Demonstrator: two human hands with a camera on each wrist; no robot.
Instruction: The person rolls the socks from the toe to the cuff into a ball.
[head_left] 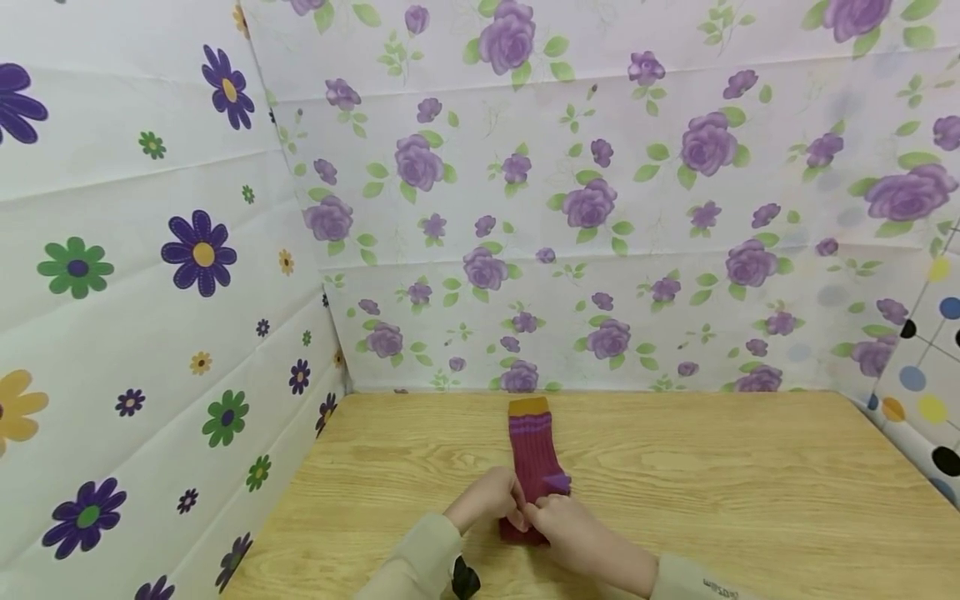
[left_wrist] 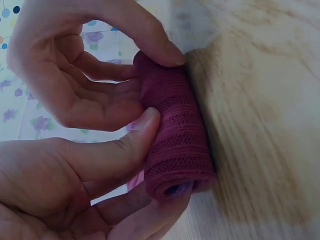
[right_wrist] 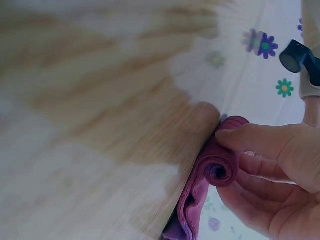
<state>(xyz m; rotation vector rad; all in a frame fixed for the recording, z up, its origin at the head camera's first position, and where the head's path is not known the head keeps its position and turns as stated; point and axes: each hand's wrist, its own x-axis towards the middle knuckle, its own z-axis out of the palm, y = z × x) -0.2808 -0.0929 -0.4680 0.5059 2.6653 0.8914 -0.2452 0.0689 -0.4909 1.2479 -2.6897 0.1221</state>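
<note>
A maroon ribbed sock (head_left: 534, 450) lies lengthwise on the table, its mustard cuff at the far end and a purple heel patch showing on the right. Its near end is rolled into a tight tube, whose spiral edge shows in both wrist views. My left hand (head_left: 497, 497) grips the left end of the roll, the thumb on top in the left wrist view. At the other end my right hand (head_left: 573, 533) pinches the roll between thumb and fingers. The roll (right_wrist: 222, 167) touches the tabletop, and the flat part of the sock runs on from it.
The wooden table (head_left: 712, 467) reaches back to a rose-patterned cloth wall (head_left: 600, 275). A daisy-patterned cloth (head_left: 150, 333) stands along the left edge and a dotted one (head_left: 918, 379) on the right. A black device (head_left: 465, 577) sits at the left wrist.
</note>
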